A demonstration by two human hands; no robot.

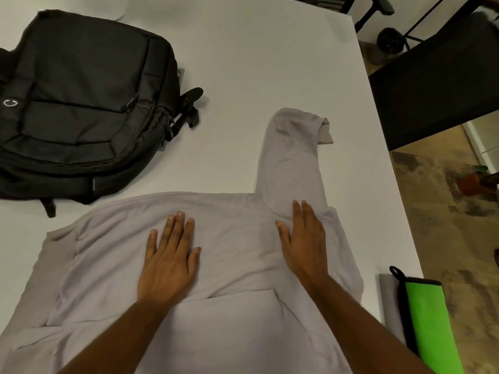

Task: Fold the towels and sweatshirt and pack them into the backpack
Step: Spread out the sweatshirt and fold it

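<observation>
A light grey sweatshirt (pixel 232 252) lies spread flat on the white table (pixel 256 63), front pocket toward me, one sleeve stretched away toward the far right. My left hand (pixel 168 261) presses flat on its middle with straight fingers. My right hand (pixel 303 238) lies flat near the base of that sleeve. A black backpack (pixel 81 103) lies zipped shut at the far left. At the near right edge sits a folded green towel (pixel 429 319) with black trim on top of a folded grey towel (pixel 388 300).
The table's right edge runs diagonally beside the towels. Beyond it are a dark chair (pixel 437 85) and a patterned floor (pixel 445 211). White table surface shows between the backpack and the sleeve.
</observation>
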